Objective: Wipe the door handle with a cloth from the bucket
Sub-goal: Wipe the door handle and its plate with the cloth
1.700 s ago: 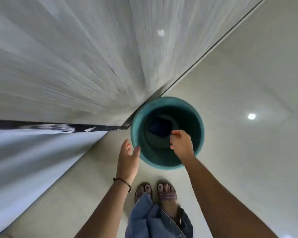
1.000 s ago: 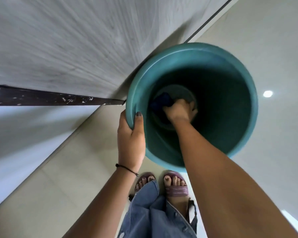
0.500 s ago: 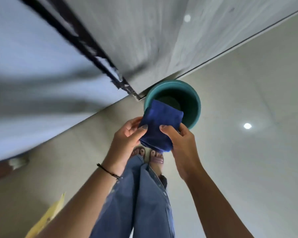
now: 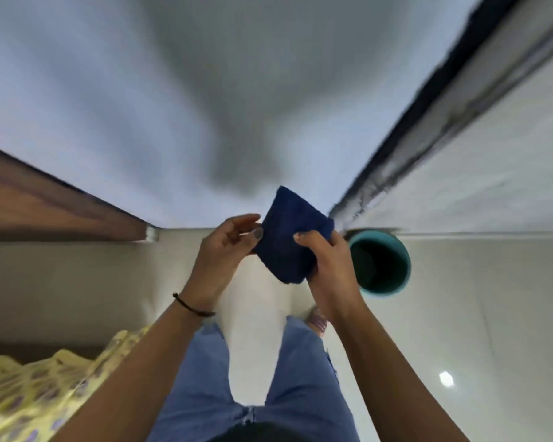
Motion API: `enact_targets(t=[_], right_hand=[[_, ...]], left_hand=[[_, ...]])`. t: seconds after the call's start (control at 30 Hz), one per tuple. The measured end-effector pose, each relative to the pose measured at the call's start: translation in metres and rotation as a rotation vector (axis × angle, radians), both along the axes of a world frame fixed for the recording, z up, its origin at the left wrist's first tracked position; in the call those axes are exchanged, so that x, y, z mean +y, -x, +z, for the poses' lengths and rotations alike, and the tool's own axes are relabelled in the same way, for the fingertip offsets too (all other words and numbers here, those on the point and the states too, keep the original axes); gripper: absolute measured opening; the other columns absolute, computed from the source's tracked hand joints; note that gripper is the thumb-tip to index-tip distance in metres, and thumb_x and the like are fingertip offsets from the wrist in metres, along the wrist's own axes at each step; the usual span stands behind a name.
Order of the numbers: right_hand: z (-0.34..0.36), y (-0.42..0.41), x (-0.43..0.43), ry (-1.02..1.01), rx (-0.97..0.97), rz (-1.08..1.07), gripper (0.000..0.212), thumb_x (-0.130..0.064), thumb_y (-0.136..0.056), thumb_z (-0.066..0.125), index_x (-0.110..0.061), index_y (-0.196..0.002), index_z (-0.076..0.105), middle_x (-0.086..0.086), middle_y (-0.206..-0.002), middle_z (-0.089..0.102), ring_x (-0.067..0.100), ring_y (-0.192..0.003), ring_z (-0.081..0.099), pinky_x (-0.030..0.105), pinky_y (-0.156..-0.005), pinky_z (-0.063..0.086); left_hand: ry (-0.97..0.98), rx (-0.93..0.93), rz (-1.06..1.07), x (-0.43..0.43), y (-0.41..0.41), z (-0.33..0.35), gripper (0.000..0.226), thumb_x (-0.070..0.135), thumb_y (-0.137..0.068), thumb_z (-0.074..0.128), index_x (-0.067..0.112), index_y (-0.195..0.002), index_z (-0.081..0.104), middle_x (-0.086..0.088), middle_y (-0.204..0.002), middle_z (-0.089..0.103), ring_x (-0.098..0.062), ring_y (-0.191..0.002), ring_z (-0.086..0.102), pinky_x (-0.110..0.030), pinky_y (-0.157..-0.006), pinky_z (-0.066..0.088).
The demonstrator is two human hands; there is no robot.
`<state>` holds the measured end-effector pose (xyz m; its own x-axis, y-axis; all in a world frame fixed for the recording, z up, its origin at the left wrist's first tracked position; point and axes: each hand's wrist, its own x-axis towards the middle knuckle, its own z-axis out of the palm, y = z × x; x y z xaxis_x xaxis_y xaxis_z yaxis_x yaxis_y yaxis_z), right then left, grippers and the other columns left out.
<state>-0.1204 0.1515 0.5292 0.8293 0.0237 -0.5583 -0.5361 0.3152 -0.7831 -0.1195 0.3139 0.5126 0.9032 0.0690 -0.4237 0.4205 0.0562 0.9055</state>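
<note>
A folded dark blue cloth (image 4: pixel 289 239) is held up in front of me at mid-frame. My left hand (image 4: pixel 225 255) pinches its left edge with the thumb on top. Holding its right side is my right hand (image 4: pixel 328 267), fingers wrapped underneath. The teal bucket (image 4: pixel 396 250) stands on the floor to the right of my hands, by the foot of the wall, and its inside looks dark. No door handle is in view.
A pale blurred wall (image 4: pixel 141 106) fills the top. A dark strip (image 4: pixel 434 100) runs diagonally at the upper right. A brown wooden edge (image 4: pixel 45 202) lies at the left, yellow patterned fabric (image 4: pixel 39 387) at the lower left. The floor (image 4: pixel 492 314) is light tile.
My right hand took the blue cloth out of the bucket and both hands now hold it. The view swung left, so the bucket now sits to the right, farther away.
</note>
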Motion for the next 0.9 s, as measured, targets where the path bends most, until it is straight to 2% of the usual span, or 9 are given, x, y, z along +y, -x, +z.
enact_targets(t=[0.13,0.23,0.33,0.47,0.57,0.63,0.73,0.8,0.9], right_hand=[[0.026,0.011,0.113,-0.024,-0.062,0.151,0.035,-0.021,-0.074,0.062,-0.015,-0.109,0.064,0.005,-0.103,0.074,0.020,-0.094,0.068,0.033,-0.073,0.052],[0.036,0.021,0.199,-0.027,-0.068,0.141,0.038,-0.023,-0.075,0.061,-0.013,-0.112,0.063,0.008,-0.103,0.072,0.024,-0.092,0.065,0.033,-0.067,0.049],[0.054,0.022,0.280,-0.004,-0.137,0.183,0.030,-0.022,-0.077,0.062,-0.015,-0.106,0.063,0.005,-0.099,0.071,0.022,-0.093,0.065,0.034,-0.073,0.051],[0.095,-0.001,0.356,0.163,-0.461,0.130,0.011,-0.008,-0.086,0.064,-0.014,-0.092,0.057,-0.002,-0.083,0.065,0.006,-0.075,0.062,0.021,-0.064,0.050],[0.127,-0.026,0.398,0.368,-0.738,0.051,0.019,-0.008,-0.083,0.064,-0.022,-0.087,0.052,-0.019,-0.073,0.061,-0.003,-0.065,0.057,0.011,-0.058,0.044],[0.143,-0.044,0.423,0.481,-0.895,0.033,0.022,-0.012,-0.080,0.062,-0.024,-0.096,0.053,-0.025,-0.086,0.064,0.001,-0.075,0.062,0.014,-0.065,0.047],[0.150,-0.078,0.457,0.716,-1.150,0.075,0.027,-0.017,-0.075,0.061,-0.018,-0.102,0.055,-0.004,-0.110,0.068,0.017,-0.088,0.064,0.031,-0.079,0.053],[0.141,-0.100,0.484,0.933,-1.245,0.183,0.018,-0.019,-0.076,0.062,-0.011,-0.092,0.058,0.008,-0.109,0.068,0.028,-0.093,0.064,0.047,-0.083,0.051],[0.118,-0.111,0.520,1.202,-1.224,0.344,0.028,-0.038,-0.088,0.054,-0.013,-0.099,0.061,0.013,-0.130,0.062,0.034,-0.120,0.056,0.053,-0.104,0.040]], left_hand=[[-0.257,-0.157,0.066,0.133,0.022,0.019,0.035,0.019,-0.083,0.067,0.037,-0.111,0.056,0.006,-0.124,0.056,-0.006,-0.113,0.054,-0.028,-0.098,0.044],[-0.499,-0.275,0.058,0.234,0.040,0.035,0.044,0.024,-0.085,0.065,0.028,-0.126,0.050,0.007,-0.134,0.046,0.002,-0.126,0.041,-0.024,-0.108,0.033],[-0.659,-0.390,0.215,0.323,0.043,0.063,0.049,0.026,-0.089,0.058,0.019,-0.135,0.043,0.007,-0.139,0.040,0.012,-0.127,0.033,-0.008,-0.106,0.027],[-0.825,-0.551,0.389,0.401,0.017,0.096,0.056,0.028,-0.093,0.051,0.015,-0.144,0.031,-0.005,-0.154,0.027,-0.008,-0.142,0.025,-0.010,-0.111,0.021],[-0.927,-0.668,0.471,0.441,-0.013,0.118,0.063,0.024,-0.094,0.052,0.012,-0.148,0.022,-0.009,-0.159,0.014,-0.016,-0.147,0.014,-0.024,-0.118,0.019],[-0.981,-0.708,0.523,0.462,-0.031,0.127,0.067,0.021,-0.093,0.053,0.011,-0.149,0.016,-0.011,-0.159,0.007,-0.019,-0.148,0.009,-0.037,-0.120,0.018],[-1.067,-0.711,0.542,0.483,-0.051,0.135,0.072,0.024,-0.094,0.051,0.012,-0.150,0.008,-0.014,-0.159,0.001,-0.026,-0.148,0.003,-0.051,-0.118,0.017],[-1.137,-0.677,0.540,0.495,-0.059,0.137,0.072,0.027,-0.095,0.049,0.010,-0.150,0.006,-0.017,-0.159,0.000,-0.028,-0.148,0.001,-0.051,-0.119,0.013],[-1.227,-0.656,0.530,0.509,-0.070,0.136,0.071,0.031,-0.096,0.046,0.008,-0.149,0.005,-0.019,-0.158,0.000,-0.029,-0.147,-0.001,-0.046,-0.120,0.007]])
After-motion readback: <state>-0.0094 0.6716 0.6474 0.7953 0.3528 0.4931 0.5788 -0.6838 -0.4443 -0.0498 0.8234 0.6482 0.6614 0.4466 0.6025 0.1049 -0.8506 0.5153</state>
